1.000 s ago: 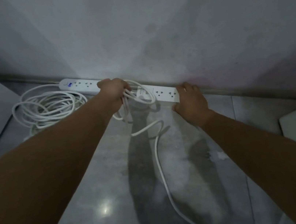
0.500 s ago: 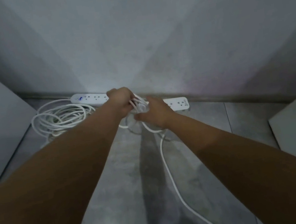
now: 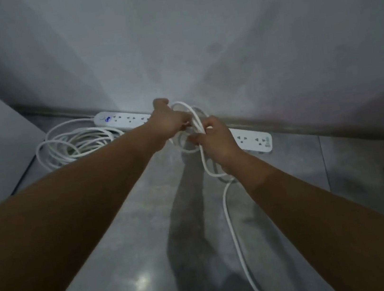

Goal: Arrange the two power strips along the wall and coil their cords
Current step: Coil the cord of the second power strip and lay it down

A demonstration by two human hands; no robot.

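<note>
The left hand (image 3: 170,121) and right hand (image 3: 215,139) each gripped cord (image 3: 228,214) loops between the left strip (image 3: 122,119) and right strip (image 3: 255,139) at the floor's (image 3: 124,230) far edge.

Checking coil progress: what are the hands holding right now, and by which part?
Both hold the white cord: the left hand grips the gathered loops, the right hand pinches a strand beside them.
</note>
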